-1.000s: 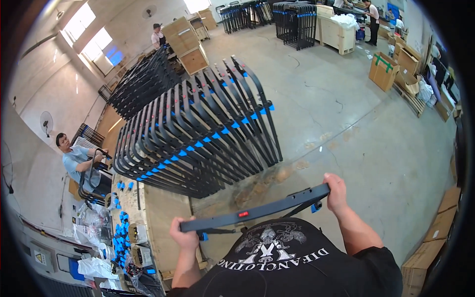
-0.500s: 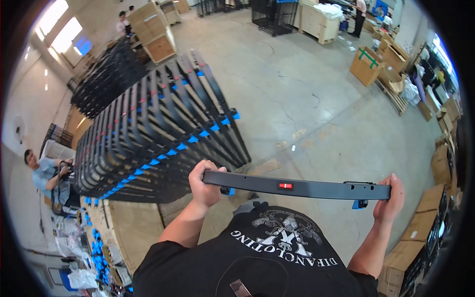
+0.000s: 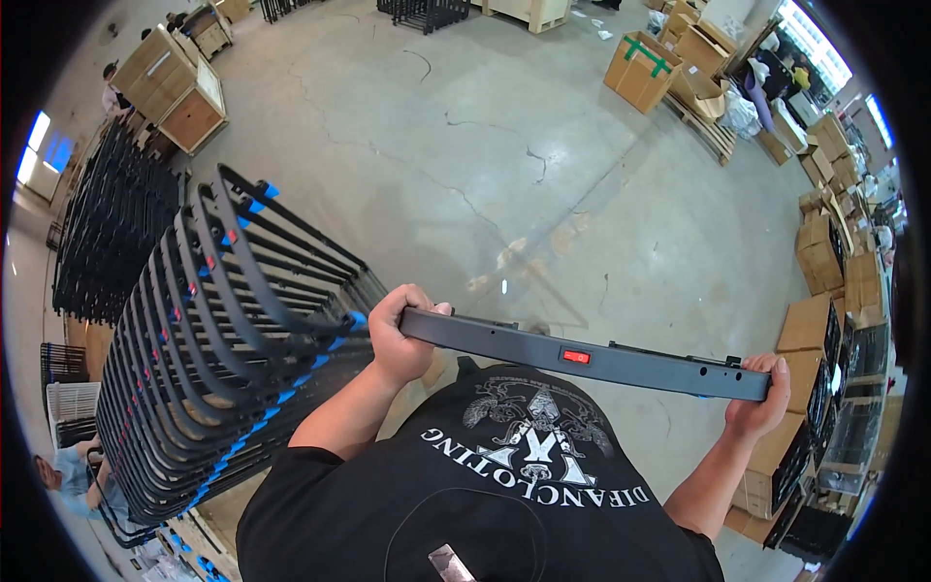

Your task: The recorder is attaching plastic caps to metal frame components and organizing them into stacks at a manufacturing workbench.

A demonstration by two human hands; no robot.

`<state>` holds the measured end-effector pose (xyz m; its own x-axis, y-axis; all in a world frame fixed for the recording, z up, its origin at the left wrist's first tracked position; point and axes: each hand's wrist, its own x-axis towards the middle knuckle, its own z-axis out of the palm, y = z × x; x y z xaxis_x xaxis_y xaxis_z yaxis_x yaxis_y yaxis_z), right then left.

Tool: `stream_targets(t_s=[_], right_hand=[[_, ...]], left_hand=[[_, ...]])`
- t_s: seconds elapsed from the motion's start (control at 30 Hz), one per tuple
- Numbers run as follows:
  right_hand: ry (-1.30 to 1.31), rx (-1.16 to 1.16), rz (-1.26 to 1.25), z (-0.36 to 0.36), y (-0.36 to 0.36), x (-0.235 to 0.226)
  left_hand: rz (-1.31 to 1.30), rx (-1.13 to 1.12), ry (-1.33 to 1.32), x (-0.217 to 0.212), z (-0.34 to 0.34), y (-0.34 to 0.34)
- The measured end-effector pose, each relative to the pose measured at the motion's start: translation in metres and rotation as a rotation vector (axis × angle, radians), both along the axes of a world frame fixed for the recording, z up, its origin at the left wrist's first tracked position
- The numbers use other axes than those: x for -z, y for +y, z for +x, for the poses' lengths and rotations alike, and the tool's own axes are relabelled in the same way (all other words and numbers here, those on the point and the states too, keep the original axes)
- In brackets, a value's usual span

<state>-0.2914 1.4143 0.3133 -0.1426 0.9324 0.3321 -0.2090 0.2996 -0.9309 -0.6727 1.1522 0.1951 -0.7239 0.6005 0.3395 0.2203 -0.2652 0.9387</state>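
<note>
A dark grey metal frame [image 3: 630, 369] is held in front of my body, its broad top bar facing up, with a small red inset and a few round holes. My left hand [image 3: 402, 335] is wrapped round the bar's left end. Its right end is gripped by my right hand [image 3: 763, 396], with fingers over the edge. Thin black parts show along the bar's far side; most of what hangs below it is hidden. To the left stands a dense row of similar black frames [image 3: 254, 281] with blue pieces and red marks.
Another dark stack [image 3: 107, 223] stands behind the row, near a wooden crate [image 3: 194, 121]. A person in light blue [image 3: 73, 475] is at the far left. Cardboard boxes [image 3: 805, 354] line the right, and a box with green tape [image 3: 640, 73] stands on the far floor.
The view has swung to the right, and the row of frames sits farther left and appears nearer. Both hands keep hold of the metal frame, which tilts slightly more down toward its right end.
</note>
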Motion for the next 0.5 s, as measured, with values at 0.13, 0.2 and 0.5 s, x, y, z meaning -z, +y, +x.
stream_targets(t_s=[0.13,0.2,0.5], right_hand=[[-0.032,-0.089,-0.06,-0.06,0.107,0.025],[-0.068,-0.146,-0.084,-0.104,0.151,0.031],[-0.066,-0.69,-0.121,-0.338,0.277,0.013]], left_hand=[[-0.061,-0.107,0.034,0.003,-0.036,0.065],[-0.139,-0.251,0.013,-0.004,-0.05,0.086],[-0.131,-0.75,0.095,-0.036,-0.113,0.102]])
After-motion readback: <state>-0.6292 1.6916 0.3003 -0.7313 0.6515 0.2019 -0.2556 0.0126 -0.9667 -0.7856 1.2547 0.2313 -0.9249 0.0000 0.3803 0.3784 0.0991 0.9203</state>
